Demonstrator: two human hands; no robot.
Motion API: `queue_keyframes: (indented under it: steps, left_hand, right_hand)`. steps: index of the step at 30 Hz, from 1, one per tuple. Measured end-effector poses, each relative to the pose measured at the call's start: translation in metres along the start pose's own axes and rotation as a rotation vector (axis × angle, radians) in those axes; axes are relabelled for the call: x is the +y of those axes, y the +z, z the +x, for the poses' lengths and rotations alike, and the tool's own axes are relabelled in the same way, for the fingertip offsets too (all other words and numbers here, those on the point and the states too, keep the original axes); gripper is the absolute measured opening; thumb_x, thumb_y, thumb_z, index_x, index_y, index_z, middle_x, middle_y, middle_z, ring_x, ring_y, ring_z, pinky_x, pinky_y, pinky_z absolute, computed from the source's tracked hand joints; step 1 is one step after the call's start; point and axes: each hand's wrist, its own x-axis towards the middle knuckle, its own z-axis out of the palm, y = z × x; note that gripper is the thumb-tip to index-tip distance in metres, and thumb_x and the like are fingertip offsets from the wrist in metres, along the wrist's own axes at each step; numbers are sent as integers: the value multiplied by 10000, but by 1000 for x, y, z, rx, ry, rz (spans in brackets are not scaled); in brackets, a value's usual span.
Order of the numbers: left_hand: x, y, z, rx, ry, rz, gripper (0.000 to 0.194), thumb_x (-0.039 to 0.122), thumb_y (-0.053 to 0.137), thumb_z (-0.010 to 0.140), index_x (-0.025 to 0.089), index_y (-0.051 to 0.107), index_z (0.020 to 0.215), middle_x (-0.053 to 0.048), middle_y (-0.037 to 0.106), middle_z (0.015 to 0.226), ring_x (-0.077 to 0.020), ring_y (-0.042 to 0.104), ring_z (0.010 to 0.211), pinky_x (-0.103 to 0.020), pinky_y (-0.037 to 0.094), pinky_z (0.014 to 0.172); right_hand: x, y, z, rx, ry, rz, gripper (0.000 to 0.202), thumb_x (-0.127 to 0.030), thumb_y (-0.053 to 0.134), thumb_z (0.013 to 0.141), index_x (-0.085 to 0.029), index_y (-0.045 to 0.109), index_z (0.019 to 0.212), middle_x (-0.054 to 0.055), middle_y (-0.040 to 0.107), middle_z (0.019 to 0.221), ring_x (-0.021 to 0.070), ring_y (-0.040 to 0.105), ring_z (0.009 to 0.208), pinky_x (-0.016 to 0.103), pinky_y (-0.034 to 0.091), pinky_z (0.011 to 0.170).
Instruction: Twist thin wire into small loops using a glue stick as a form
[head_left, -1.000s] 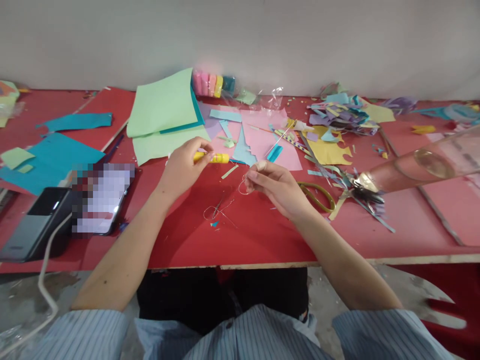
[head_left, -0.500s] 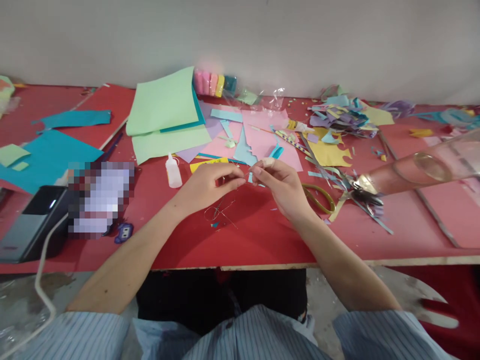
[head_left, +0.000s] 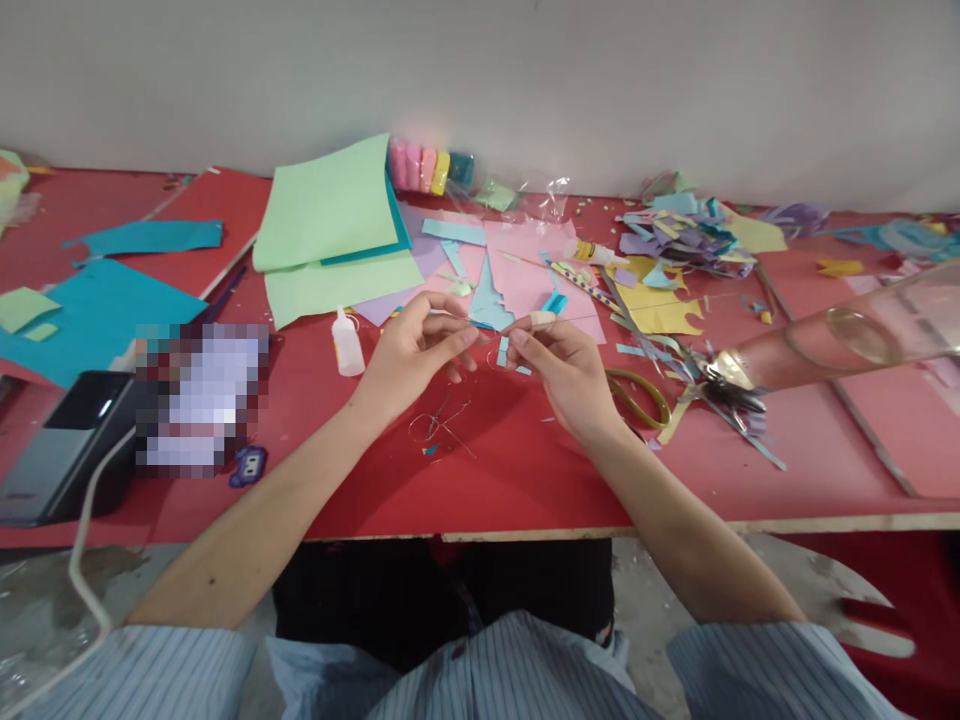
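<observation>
My left hand (head_left: 416, 350) and my right hand (head_left: 562, 365) are raised over the middle of the red table, their fingertips a small gap apart. A thin thread (head_left: 491, 350) shows faintly between them, with a small loop by the right fingertips. My right thumb and forefinger pinch it; white tape wraps one finger. The left thumb and forefinger press together at the thread, while the other left fingers are loosely spread. Below the hands, a tangled length of thin thread (head_left: 442, 428) lies on the table; whether it joins the held thread I cannot tell.
A small white glue bottle (head_left: 347, 343) stands left of my hands. Yellow-handled scissors (head_left: 637, 395) lie to the right, near a clear bottle (head_left: 825, 335). Behind are green paper (head_left: 326, 210) and paper scraps (head_left: 686, 230). A phone (head_left: 206, 400) and a cable (head_left: 86, 550) are at left.
My left hand has drawn slightly left and turned, its lower fingers opening out. The gap between the hands has widened. My right hand has barely moved.
</observation>
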Motion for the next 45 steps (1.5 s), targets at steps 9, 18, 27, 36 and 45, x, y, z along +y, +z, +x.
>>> queue_keyframes:
  steps: [9, 18, 27, 36, 45]
  left_hand:
    - [3, 0, -1, -19, -69, 19, 311, 429, 789, 819, 158, 700, 942, -61, 761, 851, -122, 694, 657, -201, 563, 523]
    - [3, 0, -4, -116, 86, 343, 320, 439, 630, 965, 161, 693, 818, -44, 759, 813, -94, 678, 647, -195, 550, 603]
    - [11, -14, 0, -101, 57, 400, 267, 377, 651, 942, 170, 684, 777, -40, 770, 769, -83, 653, 589, -204, 536, 603]
    - [4, -12, 0, -148, 14, 349, 281, 390, 625, 956, 168, 688, 796, -54, 773, 780, -93, 672, 604, -208, 564, 606]
    - [7, -12, 2, -120, 36, 288, 283, 406, 667, 934, 175, 666, 770, -42, 768, 751, -86, 654, 578, -200, 553, 574]
  right_hand:
    - [-4, 0, -1, -21, 43, -9, 279, -474, 813, 805, -232, 708, 895, -39, 616, 703, 111, 596, 666, 283, 537, 709]
    - [-1, 2, 0, -49, 39, -5, 285, -509, 685, 912, -230, 699, 855, -23, 617, 734, 111, 592, 645, 281, 533, 695]
    - [-38, -48, -29, -40, -137, -1298, 187, -294, 522, 992, -225, 684, 1058, 87, 726, 1102, 280, 679, 1042, 388, 492, 842]
    - [-36, -94, -55, -229, 51, -1594, 283, -328, 508, 937, -168, 591, 1156, 155, 624, 1211, 338, 636, 1112, 436, 496, 909]
    - [-47, -96, -36, -291, 179, -1773, 372, -286, 559, 824, -124, 560, 1158, 163, 666, 978, 328, 651, 883, 354, 417, 681]
